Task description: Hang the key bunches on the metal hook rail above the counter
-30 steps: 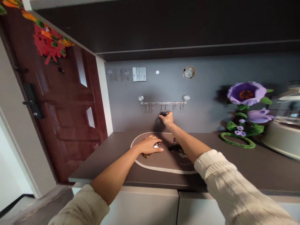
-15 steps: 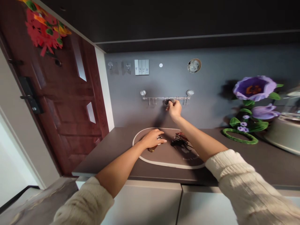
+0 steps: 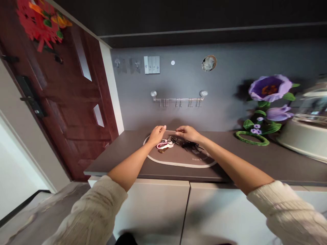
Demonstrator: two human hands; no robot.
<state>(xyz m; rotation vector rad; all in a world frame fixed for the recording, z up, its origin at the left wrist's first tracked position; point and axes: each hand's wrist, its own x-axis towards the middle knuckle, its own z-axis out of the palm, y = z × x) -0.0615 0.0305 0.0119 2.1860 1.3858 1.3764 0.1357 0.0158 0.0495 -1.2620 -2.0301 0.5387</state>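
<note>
My left hand is held just above the left side of a brown oval mat, fingers stretched out and holding nothing I can see. Just below it lies a bunch of keys with a pink-and-white key ring strap. My right hand is over the back middle of the mat, its fingers loosely bent and apart, with nothing visible in them. Another bunch of dark keys lies on the mat under my right wrist, partly hidden. Behind, a clear hook rail is fixed to the grey wall.
Purple fabric flowers with a green ring base stand at the right, beside a cream-coloured round appliance. A dark shelf hangs overhead. A dark red door is at the left. White cabinet doors are below the counter.
My right hand has come down from the hook rail to the mat; the dark thing it held at the rail no longer shows there. My left hand has lifted slightly off the left keys.
</note>
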